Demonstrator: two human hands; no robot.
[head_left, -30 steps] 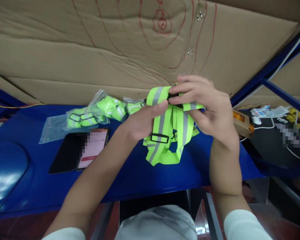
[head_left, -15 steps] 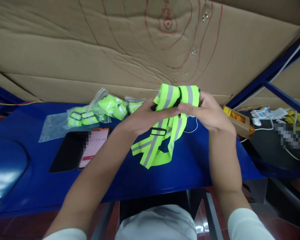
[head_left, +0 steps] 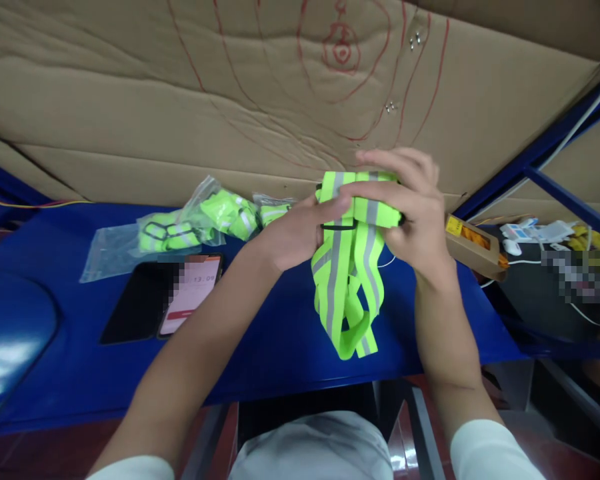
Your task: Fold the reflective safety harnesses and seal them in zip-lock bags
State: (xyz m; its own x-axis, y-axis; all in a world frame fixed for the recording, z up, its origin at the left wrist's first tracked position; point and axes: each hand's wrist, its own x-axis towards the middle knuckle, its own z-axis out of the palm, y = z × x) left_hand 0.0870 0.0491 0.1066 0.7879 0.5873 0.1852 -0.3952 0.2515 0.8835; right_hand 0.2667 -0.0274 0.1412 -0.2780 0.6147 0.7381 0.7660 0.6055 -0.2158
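A neon yellow reflective strap harness [head_left: 349, 280] with grey stripes hangs in loops above the blue table [head_left: 275, 347]. My left hand [head_left: 300, 230] pinches its upper part from the left, by a black plastic buckle. My right hand [head_left: 410, 207] is wrapped over the folded top of the straps from the right, fingers curled across them. The loose ends dangle down toward the table's front edge.
Several clear bags of folded neon straps [head_left: 180, 227] lie at the back left. Two phones [head_left: 165, 300] lie flat beside them. A cardboard sheet [head_left: 230, 100] leans behind. A small brown box [head_left: 473, 247] and white cables [head_left: 535, 233] sit to the right.
My right hand has come over the top of the bundle and its fingers now cover it. The hanging loops have swung from the left to straight down.
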